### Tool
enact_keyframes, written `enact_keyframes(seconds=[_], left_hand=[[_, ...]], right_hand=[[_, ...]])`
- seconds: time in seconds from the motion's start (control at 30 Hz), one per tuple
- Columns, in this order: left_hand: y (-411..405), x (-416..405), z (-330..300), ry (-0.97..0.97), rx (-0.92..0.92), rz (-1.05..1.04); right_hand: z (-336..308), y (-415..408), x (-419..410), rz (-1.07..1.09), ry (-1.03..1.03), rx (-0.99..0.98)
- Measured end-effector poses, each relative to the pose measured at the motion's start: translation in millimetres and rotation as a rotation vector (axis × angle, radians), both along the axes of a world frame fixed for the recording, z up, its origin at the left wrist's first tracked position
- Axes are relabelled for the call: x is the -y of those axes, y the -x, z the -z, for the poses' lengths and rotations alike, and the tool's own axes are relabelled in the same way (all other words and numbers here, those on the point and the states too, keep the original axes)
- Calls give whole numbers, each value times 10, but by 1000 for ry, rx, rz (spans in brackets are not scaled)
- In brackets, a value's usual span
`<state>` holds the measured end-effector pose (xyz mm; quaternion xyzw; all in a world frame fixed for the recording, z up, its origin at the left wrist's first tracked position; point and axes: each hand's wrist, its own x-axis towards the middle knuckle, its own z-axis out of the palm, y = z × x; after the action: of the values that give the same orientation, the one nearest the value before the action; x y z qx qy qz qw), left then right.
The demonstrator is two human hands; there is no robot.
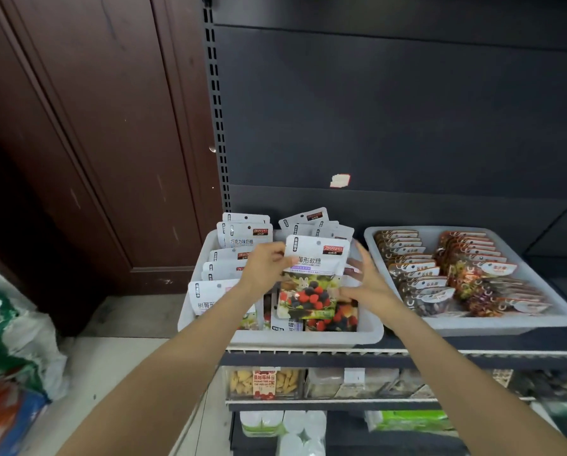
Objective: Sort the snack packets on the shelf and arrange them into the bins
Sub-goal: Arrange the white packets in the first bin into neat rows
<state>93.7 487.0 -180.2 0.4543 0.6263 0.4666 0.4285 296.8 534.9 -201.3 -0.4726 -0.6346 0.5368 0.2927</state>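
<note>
The fingers (277, 258) of the left hand (265, 266) curl round the upper left edge of a berry gummy packet (311, 278), pinching it upright above the left bin (308, 337). The right hand (369, 281) sits at the packet's right side with fingers spread and mostly straight, palm toward it; whether they touch it I cannot tell.

The dark metal shelf (407, 355) carries two white plastic bins side by side, nearly touching at their rims. Its back panel (390, 110) is flat and matte, with a slotted upright (216, 110) at the left and much open room above the bins. A brown wooden door (94, 143) stands just left of the shelving.

The right bin (472, 325) is wide and shallow, with rounded corners. It holds two overlapping rows of glossy orange-and-dark packets (456, 271), too many to count surely.

The left bin is deeper and crowded. White flat pouches (246, 236) stand in two loose stacks at the back, roughly four on the left and four on the right, and about three more lie under the left wrist. Two more berry packets (331, 319) lie at the front.

A lower shelf shows a clear box of yellow snacks (262, 383).
</note>
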Motion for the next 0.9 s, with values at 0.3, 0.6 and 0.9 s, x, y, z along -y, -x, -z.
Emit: enact_keyframes(seconds=[0.3,0.6,0.9], left_hand=[[-288,-200,264,-58,-684,226],[326,-253,572,157,-1376,355],[426,-463,801,358,-1275,425]], right_hand=[[95,138,53,-197,-761,987],[188,374,-136,-406,-559,1147],[205,409,-276,-424,-493,1125]])
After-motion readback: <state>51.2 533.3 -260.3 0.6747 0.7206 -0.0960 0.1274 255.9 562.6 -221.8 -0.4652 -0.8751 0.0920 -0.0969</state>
